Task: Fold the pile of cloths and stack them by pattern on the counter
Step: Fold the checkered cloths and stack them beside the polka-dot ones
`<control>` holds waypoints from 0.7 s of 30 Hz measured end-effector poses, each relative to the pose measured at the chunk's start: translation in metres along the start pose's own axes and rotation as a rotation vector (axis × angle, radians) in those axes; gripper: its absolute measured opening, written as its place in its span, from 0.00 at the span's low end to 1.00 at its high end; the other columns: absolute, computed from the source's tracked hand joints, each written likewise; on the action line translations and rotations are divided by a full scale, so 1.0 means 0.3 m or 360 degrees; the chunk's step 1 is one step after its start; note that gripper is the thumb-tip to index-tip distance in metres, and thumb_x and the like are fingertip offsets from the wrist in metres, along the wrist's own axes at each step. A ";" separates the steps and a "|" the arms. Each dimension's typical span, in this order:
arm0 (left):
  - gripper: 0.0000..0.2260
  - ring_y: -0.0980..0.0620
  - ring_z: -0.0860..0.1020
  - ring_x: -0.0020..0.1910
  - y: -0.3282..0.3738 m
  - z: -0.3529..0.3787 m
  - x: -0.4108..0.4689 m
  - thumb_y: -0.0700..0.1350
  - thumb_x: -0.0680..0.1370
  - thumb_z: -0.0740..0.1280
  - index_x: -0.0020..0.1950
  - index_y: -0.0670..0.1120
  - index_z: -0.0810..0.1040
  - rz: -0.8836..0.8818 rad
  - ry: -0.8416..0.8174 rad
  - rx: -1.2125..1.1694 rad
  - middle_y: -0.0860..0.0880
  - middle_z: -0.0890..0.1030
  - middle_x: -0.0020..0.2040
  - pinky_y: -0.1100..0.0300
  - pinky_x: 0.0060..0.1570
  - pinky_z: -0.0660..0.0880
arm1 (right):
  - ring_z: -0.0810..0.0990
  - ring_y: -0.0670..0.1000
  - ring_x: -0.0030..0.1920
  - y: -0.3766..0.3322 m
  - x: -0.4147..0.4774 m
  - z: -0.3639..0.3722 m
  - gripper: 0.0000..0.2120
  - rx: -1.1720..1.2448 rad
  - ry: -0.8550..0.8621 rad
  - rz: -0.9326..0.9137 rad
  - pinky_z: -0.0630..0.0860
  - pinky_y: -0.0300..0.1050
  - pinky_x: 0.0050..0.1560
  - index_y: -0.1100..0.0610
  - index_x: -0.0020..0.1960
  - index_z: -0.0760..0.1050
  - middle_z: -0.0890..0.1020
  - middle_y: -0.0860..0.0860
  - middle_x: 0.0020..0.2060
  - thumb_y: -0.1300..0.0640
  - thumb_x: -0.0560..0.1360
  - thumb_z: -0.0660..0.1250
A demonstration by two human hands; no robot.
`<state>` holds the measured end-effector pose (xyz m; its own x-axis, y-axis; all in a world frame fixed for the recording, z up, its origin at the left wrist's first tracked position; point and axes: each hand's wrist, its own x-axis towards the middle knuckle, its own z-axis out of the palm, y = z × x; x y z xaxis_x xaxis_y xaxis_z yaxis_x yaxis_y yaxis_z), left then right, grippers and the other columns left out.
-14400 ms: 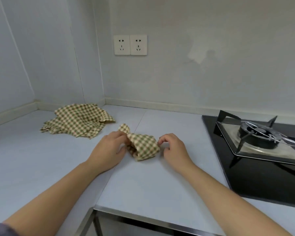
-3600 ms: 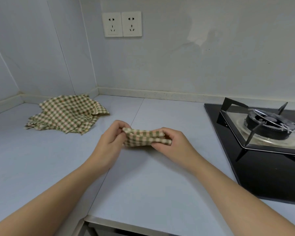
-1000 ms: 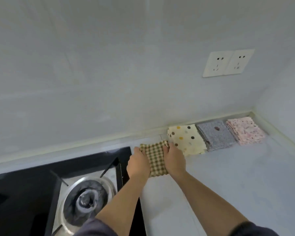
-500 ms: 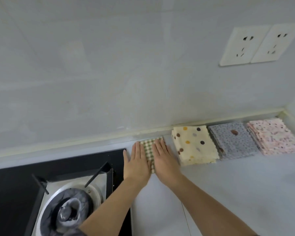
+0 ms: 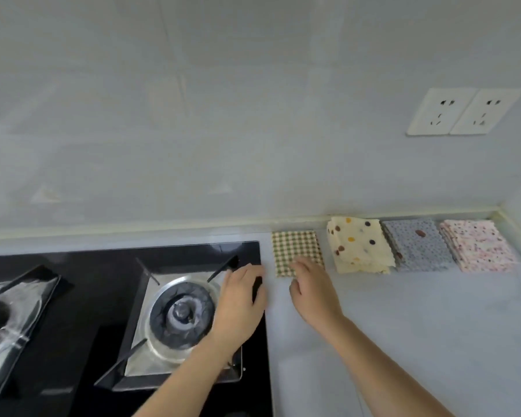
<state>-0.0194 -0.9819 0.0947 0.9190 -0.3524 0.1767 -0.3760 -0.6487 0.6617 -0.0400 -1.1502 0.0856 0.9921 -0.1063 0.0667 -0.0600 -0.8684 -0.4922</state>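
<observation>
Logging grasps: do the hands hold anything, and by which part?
Nothing held. Left hand open over the stove; right hand open at the checked cloth.

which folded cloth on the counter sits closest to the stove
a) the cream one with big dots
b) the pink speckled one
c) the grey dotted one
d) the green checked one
D: the green checked cloth lies right next to the stove, while the cream cloth, grey cloth and pink cloth run on from it toward the corner.
</observation>
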 end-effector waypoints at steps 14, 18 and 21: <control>0.08 0.67 0.77 0.47 -0.437 -0.944 -1.068 0.42 0.80 0.62 0.49 0.53 0.79 -0.0678 0.0265 -0.0354 0.60 0.80 0.48 0.72 0.44 0.71 | 0.75 0.36 0.55 -1.232 -0.647 0.322 0.11 0.0916 -0.0322 -0.0081 0.70 0.29 0.54 0.51 0.58 0.78 0.80 0.41 0.53 0.56 0.81 0.58; 0.09 0.68 0.76 0.45 -0.576 -1.156 -1.265 0.43 0.80 0.61 0.47 0.54 0.79 -0.0863 0.0437 -0.0408 0.60 0.81 0.44 0.71 0.43 0.71 | 0.75 0.33 0.51 -1.532 -0.712 0.466 0.10 0.0966 -0.0496 -0.0180 0.69 0.24 0.48 0.51 0.56 0.78 0.81 0.42 0.50 0.56 0.81 0.59; 0.09 0.67 0.77 0.44 -0.675 -1.258 -1.322 0.44 0.81 0.61 0.47 0.55 0.78 -0.0961 0.0532 -0.0451 0.58 0.82 0.44 0.73 0.39 0.71 | 0.75 0.34 0.53 -1.670 -0.711 0.552 0.11 0.0927 -0.0624 -0.0234 0.69 0.25 0.49 0.51 0.57 0.78 0.80 0.41 0.52 0.55 0.81 0.59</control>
<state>-0.2632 -0.4562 0.1656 0.9599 0.2638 -0.0948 0.2093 -0.4495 0.8684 -0.2034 -0.6123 0.1743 0.9585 0.2689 -0.0947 0.0377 -0.4489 -0.8928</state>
